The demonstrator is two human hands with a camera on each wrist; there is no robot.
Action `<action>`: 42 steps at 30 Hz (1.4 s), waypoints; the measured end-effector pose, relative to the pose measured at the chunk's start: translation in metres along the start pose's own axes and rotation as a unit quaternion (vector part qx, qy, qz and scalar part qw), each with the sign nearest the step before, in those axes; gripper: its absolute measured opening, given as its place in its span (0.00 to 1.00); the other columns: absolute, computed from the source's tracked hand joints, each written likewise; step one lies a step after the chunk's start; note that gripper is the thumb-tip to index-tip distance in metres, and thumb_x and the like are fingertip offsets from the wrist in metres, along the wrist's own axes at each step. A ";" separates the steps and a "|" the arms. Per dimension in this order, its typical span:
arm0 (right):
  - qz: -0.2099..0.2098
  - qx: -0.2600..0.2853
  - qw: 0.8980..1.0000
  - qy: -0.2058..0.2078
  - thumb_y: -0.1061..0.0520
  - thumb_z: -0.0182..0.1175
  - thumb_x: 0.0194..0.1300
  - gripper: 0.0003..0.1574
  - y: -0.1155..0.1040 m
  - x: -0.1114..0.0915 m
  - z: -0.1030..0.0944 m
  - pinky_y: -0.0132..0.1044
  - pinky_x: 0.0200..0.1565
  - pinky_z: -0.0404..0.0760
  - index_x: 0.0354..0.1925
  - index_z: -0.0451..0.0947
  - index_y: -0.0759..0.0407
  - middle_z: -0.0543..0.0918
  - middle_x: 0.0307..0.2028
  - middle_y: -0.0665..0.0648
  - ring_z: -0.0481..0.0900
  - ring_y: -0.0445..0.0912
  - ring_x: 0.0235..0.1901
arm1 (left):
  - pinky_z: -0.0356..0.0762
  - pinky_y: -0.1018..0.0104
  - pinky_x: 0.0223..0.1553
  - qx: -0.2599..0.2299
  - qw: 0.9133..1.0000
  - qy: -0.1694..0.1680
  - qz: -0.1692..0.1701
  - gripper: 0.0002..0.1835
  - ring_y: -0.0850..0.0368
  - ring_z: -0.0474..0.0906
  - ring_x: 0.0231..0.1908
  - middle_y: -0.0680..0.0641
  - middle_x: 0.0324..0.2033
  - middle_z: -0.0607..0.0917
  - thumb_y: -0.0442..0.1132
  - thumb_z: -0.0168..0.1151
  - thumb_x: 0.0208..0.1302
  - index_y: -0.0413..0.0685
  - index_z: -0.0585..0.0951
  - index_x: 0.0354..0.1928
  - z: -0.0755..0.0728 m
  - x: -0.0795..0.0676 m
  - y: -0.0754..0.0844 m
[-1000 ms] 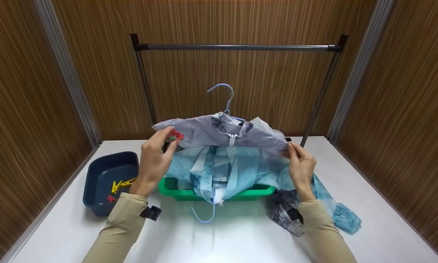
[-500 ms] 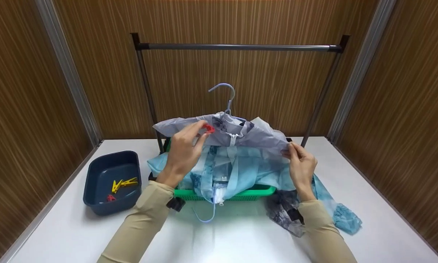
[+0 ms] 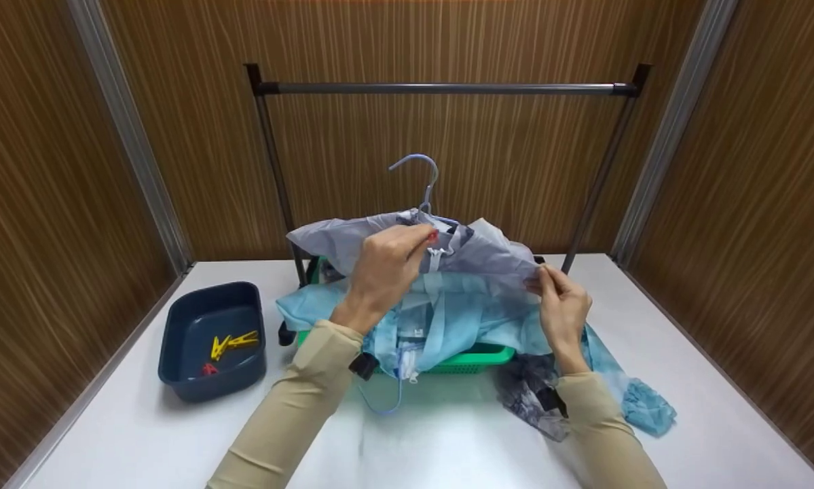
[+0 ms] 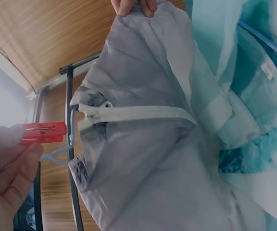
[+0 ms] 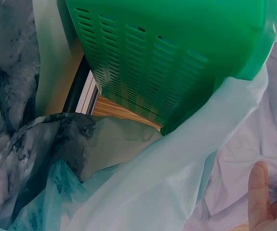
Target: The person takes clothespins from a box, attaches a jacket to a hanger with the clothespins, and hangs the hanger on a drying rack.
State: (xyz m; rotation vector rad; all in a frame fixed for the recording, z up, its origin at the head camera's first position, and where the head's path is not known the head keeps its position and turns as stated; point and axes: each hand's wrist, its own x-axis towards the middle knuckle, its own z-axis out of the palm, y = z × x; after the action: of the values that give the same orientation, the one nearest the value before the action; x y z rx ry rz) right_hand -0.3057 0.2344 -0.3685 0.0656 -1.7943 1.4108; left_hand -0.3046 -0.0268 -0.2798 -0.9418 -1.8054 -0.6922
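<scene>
A red clothespin (image 4: 44,132) is pinched between the thumb and fingers of my left hand (image 3: 392,268), near the collar of a grey zip-front jacket (image 4: 138,139). The jacket hangs on a light blue hanger (image 3: 428,178) whose hook points up. With thumb and fingers my right hand (image 3: 561,307) grips the jacket's shoulder at the right; the right wrist view shows that hand (image 5: 268,204) against the grey cloth. Below lies a turquoise jacket (image 3: 474,309) across a green basket (image 3: 491,354), and its own hanger's hook (image 3: 385,409) sticks out toward me.
A dark blue bin (image 3: 176,339) at the left holds yellow clothespins (image 3: 231,343) and a red clothespin (image 3: 208,369). Behind the clothes stands a rack with a horizontal bar (image 3: 440,88). A turquoise sleeve (image 3: 644,404) and dark patterned cloth (image 3: 532,394) trail on the white table (image 3: 440,441).
My left hand has moved right along the grey jacket, carrying the red clothespin from the left shoulder to the collar. My right hand has kept its grip and place.
</scene>
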 end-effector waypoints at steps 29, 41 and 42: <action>-0.006 -0.009 1.000 0.003 0.63 0.57 0.71 0.13 -0.002 -0.002 0.003 0.31 0.37 0.85 0.45 0.84 0.71 0.87 0.36 0.69 0.88 0.45 0.32 | 0.80 0.67 0.36 0.015 0.984 -0.180 0.006 0.07 0.56 0.81 0.31 0.49 0.29 0.89 0.27 0.62 0.63 0.44 0.84 0.30 0.057 0.040 0.018; -0.026 0.013 1.000 -0.005 0.64 0.57 0.70 0.13 0.001 0.000 0.004 0.30 0.38 0.85 0.45 0.83 0.72 0.87 0.36 0.69 0.88 0.43 0.31 | 0.79 0.68 0.42 0.073 0.973 -0.217 -0.007 0.04 0.55 0.78 0.38 0.50 0.40 0.89 0.34 0.60 0.68 0.46 0.84 0.39 0.060 0.044 0.013; -0.026 0.016 1.000 -0.006 0.64 0.57 0.70 0.13 0.001 0.000 0.003 0.31 0.38 0.85 0.45 0.83 0.72 0.87 0.35 0.70 0.88 0.43 0.31 | 0.79 0.68 0.43 0.078 0.971 -0.225 -0.010 0.05 0.55 0.78 0.39 0.50 0.42 0.89 0.35 0.60 0.68 0.46 0.84 0.42 0.060 0.045 0.013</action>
State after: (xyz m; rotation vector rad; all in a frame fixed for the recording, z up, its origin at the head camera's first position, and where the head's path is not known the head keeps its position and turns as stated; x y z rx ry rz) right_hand -0.3086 0.2322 -0.3695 0.1355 -1.7684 1.4048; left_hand -0.3335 0.0408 -0.2613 -1.0328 -2.2304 -0.3559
